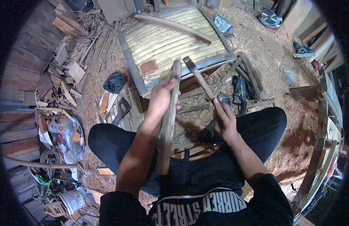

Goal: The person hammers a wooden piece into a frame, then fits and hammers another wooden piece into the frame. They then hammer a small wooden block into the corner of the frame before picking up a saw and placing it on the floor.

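My left hand (160, 98) is closed around a long, narrow wooden batten (167, 135), which runs from my lap up toward the slatted table. In my right hand (225, 119) is a hammer (204, 84), gripped near the lower end of its wooden handle. The hammer's dark metal head points up and away, close to the batten's far end but apart from it. Beyond both hands stands a low slatted wooden table (170, 35) with a grey frame. A reddish block (149, 67) and a curved wooden strip (174, 27) lie on its top.
Scrap wood (63, 88) is heaped along the left wall. A black plastic bag (115, 83) and a handsaw (122, 111) lie left of my knee. A circular saw (270, 18) sits at the far right. Wood shavings cover the floor, and boards lean at the right edge.
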`<state>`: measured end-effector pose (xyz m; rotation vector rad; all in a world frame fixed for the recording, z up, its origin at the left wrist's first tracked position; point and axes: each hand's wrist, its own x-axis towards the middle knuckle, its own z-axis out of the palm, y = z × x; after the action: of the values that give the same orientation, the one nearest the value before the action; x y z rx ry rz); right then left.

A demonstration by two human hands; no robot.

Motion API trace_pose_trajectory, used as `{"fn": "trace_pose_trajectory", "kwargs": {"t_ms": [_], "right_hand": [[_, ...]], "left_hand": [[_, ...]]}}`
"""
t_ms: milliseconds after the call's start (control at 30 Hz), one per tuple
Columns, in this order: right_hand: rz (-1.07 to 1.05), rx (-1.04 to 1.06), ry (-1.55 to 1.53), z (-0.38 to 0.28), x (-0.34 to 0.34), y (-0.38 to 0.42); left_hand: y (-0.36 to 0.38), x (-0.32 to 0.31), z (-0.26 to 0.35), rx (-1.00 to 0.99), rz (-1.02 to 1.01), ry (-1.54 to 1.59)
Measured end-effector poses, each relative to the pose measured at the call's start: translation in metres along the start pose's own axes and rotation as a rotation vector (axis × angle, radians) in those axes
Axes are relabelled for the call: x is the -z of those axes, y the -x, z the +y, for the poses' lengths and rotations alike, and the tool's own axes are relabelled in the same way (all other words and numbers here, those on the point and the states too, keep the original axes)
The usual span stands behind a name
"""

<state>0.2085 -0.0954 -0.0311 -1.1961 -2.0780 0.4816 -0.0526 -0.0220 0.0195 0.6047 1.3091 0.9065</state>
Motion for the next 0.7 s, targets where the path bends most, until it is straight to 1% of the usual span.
{"fn": "trace_pose_trajectory", "kwargs": {"t_ms": [67,100,133,200,233,267,333,367,400,433,467,500,533,567,600,633,700], "right_hand": [[-0.03,-0.057,0.085,-0.006,0.003,-0.009],[-0.13,-0.164,0.18,-0.008,0.004,-0.018],[-0.122,-0.167,0.183,-0.007,0.002,-0.014],[0.019,-0.062,0.0,0.001,-0.004,-0.011],[0.024,-0.009,0.004,0.002,-0.002,-0.007],[0.018,-0.016,-0.001,0.0,-0.004,-0.003],[-0.223,-0.235,0.217,-0.006,0.003,-0.015],[-0.193,-0.198,0.196,0.003,-0.003,-0.01],[-0.182,-0.194,0.202,0.009,-0.006,-0.011],[-0.091,-0.156,0.12,0.013,-0.009,-0.011],[-0.009,-0.124,0.032,0.015,-0.013,-0.007],[-0.011,-0.145,0.019,0.007,-0.004,-0.013],[0.036,-0.114,-0.002,0.008,-0.003,-0.017],[-0.011,-0.152,-0.005,0.011,0.002,-0.02],[-0.057,-0.193,-0.007,0.013,0.009,-0.022],[-0.053,-0.194,-0.006,0.017,0.015,-0.024],[-0.099,-0.096,0.041,0.027,0.023,-0.033]], "left_hand": [[-0.001,0.003,0.0,-0.001,-0.023,0.046],[-0.003,0.003,0.001,0.016,-0.029,0.002],[-0.004,0.003,0.001,0.034,-0.037,-0.046],[-0.009,0.006,0.005,0.046,-0.039,-0.013],[-0.007,0.008,0.001,0.077,-0.034,0.029],[-0.011,0.014,-0.004,0.019,-0.101,0.067],[-0.018,0.02,-0.005,0.089,-0.11,0.2],[-0.02,0.023,-0.006,0.085,-0.119,0.201],[-0.024,0.027,-0.002,0.166,-0.172,0.333],[-0.025,0.033,-0.001,0.252,-0.216,0.472],[-0.027,0.043,-0.003,0.256,-0.206,0.478],[-0.031,0.052,-0.002,0.322,-0.34,0.647],[-0.036,0.058,-0.003,0.384,-0.48,0.813],[-0.036,0.062,-0.007,0.353,-0.594,0.926],[-0.036,0.063,-0.009,0.353,-0.597,0.923],[-0.036,0.066,-0.01,0.358,-0.651,1.01],[-0.039,0.071,-0.012,0.364,-0.787,1.151]]}}
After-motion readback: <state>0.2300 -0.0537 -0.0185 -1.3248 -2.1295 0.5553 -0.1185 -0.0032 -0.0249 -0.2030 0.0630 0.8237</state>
